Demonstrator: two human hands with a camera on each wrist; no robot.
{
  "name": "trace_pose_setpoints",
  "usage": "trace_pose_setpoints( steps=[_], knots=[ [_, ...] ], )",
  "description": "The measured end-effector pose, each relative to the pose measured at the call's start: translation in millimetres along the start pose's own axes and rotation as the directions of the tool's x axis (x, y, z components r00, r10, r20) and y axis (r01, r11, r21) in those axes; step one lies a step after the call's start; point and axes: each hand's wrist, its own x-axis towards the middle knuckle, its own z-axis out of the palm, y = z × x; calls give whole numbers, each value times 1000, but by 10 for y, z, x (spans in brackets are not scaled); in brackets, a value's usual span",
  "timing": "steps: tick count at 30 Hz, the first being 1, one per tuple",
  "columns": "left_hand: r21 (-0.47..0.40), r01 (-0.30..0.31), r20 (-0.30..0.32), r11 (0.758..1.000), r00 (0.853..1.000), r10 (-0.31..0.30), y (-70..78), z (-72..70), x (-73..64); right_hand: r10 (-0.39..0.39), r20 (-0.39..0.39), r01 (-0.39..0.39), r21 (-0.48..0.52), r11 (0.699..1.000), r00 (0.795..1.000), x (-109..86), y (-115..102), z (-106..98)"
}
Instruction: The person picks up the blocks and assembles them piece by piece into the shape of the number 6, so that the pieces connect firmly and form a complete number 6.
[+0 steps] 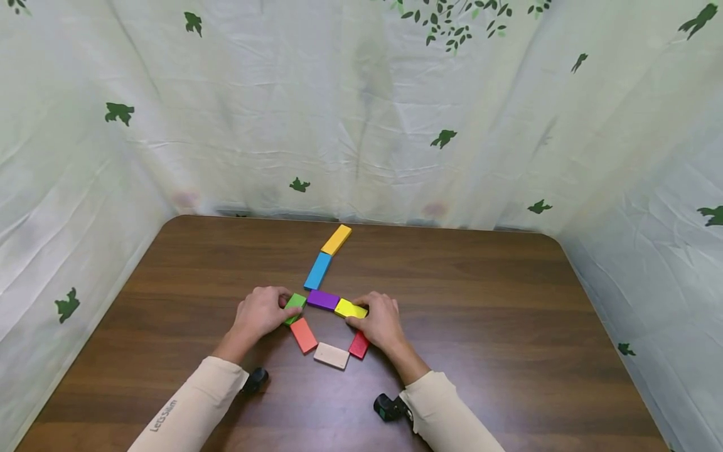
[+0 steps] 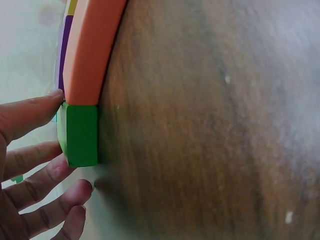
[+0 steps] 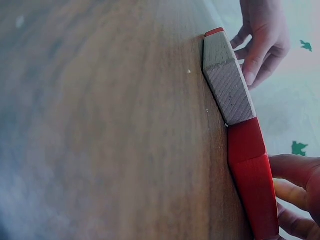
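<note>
My left hand (image 1: 262, 312) pinches a green block (image 1: 296, 307) between thumb and fingers. In the left wrist view the thumb and fingers touch its sides. My right hand (image 1: 381, 319) grips the right end of a yellow block (image 1: 349, 308). Between the two lies a purple block (image 1: 324, 300). An orange-red block (image 1: 304, 336), a plain wooden block (image 1: 331, 356) and a red block (image 1: 358, 345) lie along the near side, making a rough ring with the others. In the right wrist view the red block (image 3: 252, 190) hides most of the yellow one.
A blue block (image 1: 318, 271) and an orange-yellow block (image 1: 336, 240) run from the ring toward the back edge of the brown wooden table (image 1: 480, 301). A white curtain (image 1: 339, 113) with green printed shapes surrounds the table's back and sides.
</note>
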Motion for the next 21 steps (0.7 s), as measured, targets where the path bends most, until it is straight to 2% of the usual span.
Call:
trace_pose_setpoints(
  steps=[12,21],
  knots=[
    [-2,-6,-16,1000,1000,6,2,12,5,2,-3,-2,-7,1000,1000,-3,0,9],
    [-10,-7,-24,1000,1000,7,12,29,65,-4,-5,4,-9,1000,1000,5,6,13]
  ],
)
